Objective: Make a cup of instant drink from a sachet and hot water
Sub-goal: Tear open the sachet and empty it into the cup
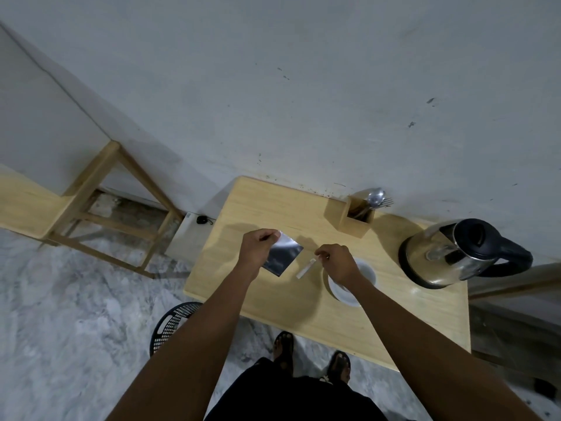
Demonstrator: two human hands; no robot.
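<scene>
My left hand (258, 247) pinches the top corner of a silvery sachet (282, 257), held above the wooden table (273, 296). My right hand (337, 261) pinches a thin torn-off strip (306, 268) of the sachet, a little apart from the sachet's right edge. A white cup (364, 276) stands on the table under my right wrist, partly hidden by it. A steel electric kettle (449, 256) with a black handle and lid stands at the table's right end.
A wooden holder (349, 218) with a spoon and fork stands at the back against the wall. A black perforated basket (173, 323) sits on the floor at the table's left front. A wooden frame stool (100, 208) stands further left. My feet are below the table edge.
</scene>
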